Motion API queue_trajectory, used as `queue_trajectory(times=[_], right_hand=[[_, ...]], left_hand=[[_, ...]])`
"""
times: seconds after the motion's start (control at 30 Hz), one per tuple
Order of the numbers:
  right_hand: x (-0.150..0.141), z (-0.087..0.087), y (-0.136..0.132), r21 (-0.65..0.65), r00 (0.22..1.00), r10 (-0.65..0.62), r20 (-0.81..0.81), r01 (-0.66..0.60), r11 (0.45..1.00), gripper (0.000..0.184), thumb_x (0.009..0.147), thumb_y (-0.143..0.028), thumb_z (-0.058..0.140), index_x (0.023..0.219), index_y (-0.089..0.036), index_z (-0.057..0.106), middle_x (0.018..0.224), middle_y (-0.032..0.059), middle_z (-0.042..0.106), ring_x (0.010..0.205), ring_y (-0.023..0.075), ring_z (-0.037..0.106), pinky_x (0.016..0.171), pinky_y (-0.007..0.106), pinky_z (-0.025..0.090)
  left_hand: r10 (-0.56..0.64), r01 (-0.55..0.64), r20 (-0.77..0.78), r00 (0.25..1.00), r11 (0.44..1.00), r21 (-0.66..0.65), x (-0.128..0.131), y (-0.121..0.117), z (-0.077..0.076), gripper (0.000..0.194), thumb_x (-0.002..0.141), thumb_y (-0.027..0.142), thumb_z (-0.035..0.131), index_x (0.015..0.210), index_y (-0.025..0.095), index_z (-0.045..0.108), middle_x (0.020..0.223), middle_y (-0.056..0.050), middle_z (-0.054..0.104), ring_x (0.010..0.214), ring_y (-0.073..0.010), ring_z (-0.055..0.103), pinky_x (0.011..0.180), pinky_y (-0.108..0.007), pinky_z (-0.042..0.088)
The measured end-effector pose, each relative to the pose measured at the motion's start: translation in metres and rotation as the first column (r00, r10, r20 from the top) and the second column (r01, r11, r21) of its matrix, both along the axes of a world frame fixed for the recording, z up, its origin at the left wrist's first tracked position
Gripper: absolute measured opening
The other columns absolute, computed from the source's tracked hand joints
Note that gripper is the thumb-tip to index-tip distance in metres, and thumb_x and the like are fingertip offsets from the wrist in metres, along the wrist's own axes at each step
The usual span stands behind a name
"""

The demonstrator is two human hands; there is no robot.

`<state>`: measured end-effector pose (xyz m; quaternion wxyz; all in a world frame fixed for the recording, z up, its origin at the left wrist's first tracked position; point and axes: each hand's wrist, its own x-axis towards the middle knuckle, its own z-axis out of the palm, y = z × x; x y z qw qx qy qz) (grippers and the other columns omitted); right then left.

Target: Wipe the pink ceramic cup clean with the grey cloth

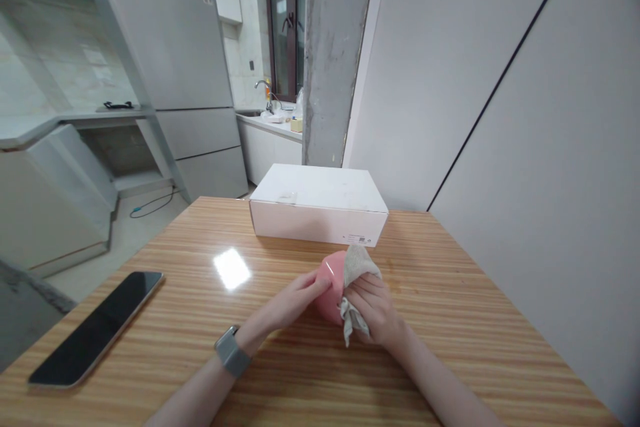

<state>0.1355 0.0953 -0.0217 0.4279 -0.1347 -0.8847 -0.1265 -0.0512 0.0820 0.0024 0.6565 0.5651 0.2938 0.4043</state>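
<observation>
Head view: a person's left hand point(299, 290) grips the left side of a pink vessel point(327, 307), thumb on its glossy wall, while the right hand point(377, 312) clutches a pale cloth point(357, 261) against the right side; whether those fingers reach inside is hidden. The vessel is at the table point(195, 340), near a white box point(320, 190). A phone point(97, 330) lies to the left; a watch point(233, 351) circles the left wrist.
</observation>
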Motion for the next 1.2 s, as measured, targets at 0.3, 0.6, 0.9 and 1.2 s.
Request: queue_trajectory(times=[0.3, 0.6, 0.9, 1.2], right_hand=[[0.002, 0.005, -0.004, 0.113, 0.998, -0.064, 0.003, 0.063, 0.992, 0.032, 0.088, -0.022, 0.034, 0.1, -0.008, 0.061, 0.081, 0.0151, 0.071, 0.08, 0.0253, 0.068, 0.081, 0.041, 0.051], [-0.017, 0.012, -0.013, 0.095, 0.999, 0.016, 0.042, -0.02, 0.995, 0.031, 0.088, -0.015, 0.033, 0.097, -0.007, 0.062, 0.079, 0.0142, 0.071, 0.079, 0.0222, 0.068, 0.078, 0.036, 0.053], [0.005, 0.002, 0.003, -0.057, 0.996, -0.088, 0.018, 0.089, 0.994, 0.032, 0.086, -0.025, 0.034, 0.102, -0.013, 0.059, 0.081, 0.0134, 0.069, 0.074, 0.0253, 0.065, 0.071, 0.041, 0.051], [-0.002, 0.007, -0.007, 0.16, 0.995, -0.096, 0.023, 0.091, 0.983, 0.034, 0.088, -0.019, 0.032, 0.099, -0.007, 0.061, 0.081, 0.0157, 0.071, 0.078, 0.0242, 0.068, 0.077, 0.039, 0.053]], left_hand=[[0.053, -0.042, 0.086, 0.995, 0.991, -0.128, -0.002, 0.004, -0.016, 0.035, 0.084, 0.042, 0.058, 0.107, 0.016, 0.065, 0.098, -0.007, 0.069, 0.092, -0.0228, 0.062, 0.077, -0.031, 0.045], [0.216, -0.191, 0.138, 0.967, 0.967, -0.17, 0.0, 0.008, -0.018, 0.032, 0.089, 0.034, 0.054, 0.116, 0.017, 0.055, 0.118, -0.008, 0.057, 0.1, -0.0216, 0.059, 0.084, -0.042, 0.051], [0.053, -0.036, 0.155, 0.986, 0.993, -0.111, 0.001, 0.0, -0.012, 0.036, 0.087, 0.039, 0.057, 0.116, 0.02, 0.063, 0.122, -0.008, 0.062, 0.12, -0.0269, 0.049, 0.104, -0.04, 0.033], [0.115, -0.045, 0.309, 0.944, 0.974, -0.223, 0.0, 0.007, -0.023, 0.032, 0.089, 0.045, 0.048, 0.089, 0.017, 0.065, 0.084, -0.002, 0.066, 0.078, -0.0141, 0.058, 0.079, -0.028, 0.044]])
